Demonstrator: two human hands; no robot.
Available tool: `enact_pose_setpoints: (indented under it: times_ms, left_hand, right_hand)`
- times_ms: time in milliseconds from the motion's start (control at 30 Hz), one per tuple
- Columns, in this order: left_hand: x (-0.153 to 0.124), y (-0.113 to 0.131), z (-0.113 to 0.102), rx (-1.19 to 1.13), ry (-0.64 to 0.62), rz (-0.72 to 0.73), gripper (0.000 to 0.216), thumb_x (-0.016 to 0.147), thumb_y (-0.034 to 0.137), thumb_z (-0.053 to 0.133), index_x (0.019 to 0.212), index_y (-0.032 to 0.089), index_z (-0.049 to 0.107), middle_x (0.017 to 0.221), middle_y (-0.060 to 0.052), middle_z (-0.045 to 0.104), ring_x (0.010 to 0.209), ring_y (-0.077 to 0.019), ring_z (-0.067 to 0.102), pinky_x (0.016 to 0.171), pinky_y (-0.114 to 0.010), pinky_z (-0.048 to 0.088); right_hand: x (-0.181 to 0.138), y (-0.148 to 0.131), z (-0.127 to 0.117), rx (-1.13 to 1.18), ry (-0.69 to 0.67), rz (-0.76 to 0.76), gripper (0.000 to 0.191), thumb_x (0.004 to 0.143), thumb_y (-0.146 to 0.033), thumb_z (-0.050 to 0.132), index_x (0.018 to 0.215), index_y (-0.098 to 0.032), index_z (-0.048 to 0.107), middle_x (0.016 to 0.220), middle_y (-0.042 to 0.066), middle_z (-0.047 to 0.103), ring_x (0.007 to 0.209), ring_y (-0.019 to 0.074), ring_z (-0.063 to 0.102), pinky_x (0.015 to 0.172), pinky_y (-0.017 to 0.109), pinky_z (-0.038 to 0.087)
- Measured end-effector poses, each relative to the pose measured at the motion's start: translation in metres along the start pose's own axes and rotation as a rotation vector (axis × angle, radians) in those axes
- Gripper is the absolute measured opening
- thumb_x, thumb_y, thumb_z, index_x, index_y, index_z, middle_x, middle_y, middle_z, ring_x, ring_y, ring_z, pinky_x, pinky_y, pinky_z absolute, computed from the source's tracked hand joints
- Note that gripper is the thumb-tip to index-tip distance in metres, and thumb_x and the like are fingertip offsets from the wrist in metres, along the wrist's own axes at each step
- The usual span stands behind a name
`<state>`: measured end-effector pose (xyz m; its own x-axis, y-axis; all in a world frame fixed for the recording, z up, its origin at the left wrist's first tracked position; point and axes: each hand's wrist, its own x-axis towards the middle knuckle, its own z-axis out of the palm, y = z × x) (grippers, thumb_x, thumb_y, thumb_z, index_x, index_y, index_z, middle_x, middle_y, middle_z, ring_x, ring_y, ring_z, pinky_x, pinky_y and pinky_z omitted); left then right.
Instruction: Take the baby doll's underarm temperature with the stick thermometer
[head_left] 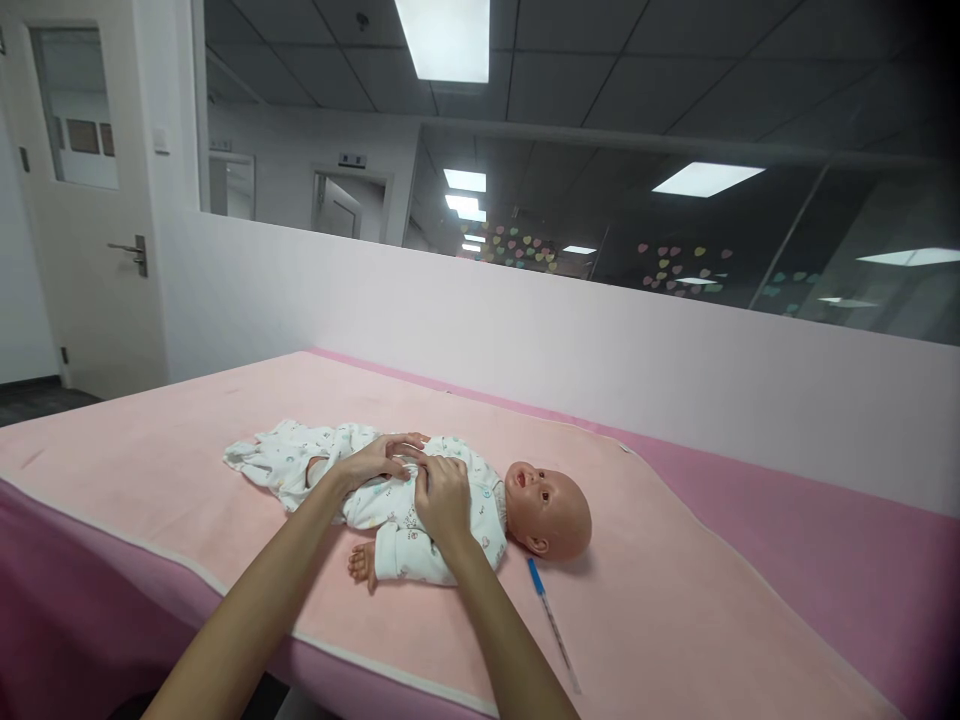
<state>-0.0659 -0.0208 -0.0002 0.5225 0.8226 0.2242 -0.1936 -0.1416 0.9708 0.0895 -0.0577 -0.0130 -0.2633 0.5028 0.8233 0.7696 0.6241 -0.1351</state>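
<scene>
Both forearms reach in from the near edge onto the doll (420, 500), which lies on its back on the pink blanket (187, 470), long axis left to right, head right. Left hand (379, 460) rests flat on the belly; right hand (444, 500) pinches the romper (397, 520) at the chest. Thermometer (551, 625) lies near right.

Beside the doll's smooth, slightly glossy plastic head (551, 510), its romper (390, 490) looks like soft printed cloth (matt, wrinkled), lying on a matt, fuzzy pink blanket (187, 470), with a clear plastic thermometer (551, 620) near the head.
</scene>
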Motion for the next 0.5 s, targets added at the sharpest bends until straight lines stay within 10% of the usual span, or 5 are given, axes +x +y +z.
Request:
enact_pose_setpoints:
  times_ms: [500]
  left_hand:
    - [-0.0003, -0.0018, -0.0015, 0.045, 0.014, 0.069, 0.054, 0.053, 0.005, 0.068, 0.104, 0.021, 0.058, 0.098, -0.004, 0.053, 0.085, -0.0132, 0.051, 0.068, -0.022, 0.041]
  right_hand:
    - [-0.0001, 0.0007, 0.0031, 0.012, 0.017, 0.041, 0.017, 0.079, -0.010, 0.041, 0.083, -0.017, 0.056, 0.076, 0.001, 0.060, 0.074, 0.0141, 0.051, 0.086, 0.032, 0.028]
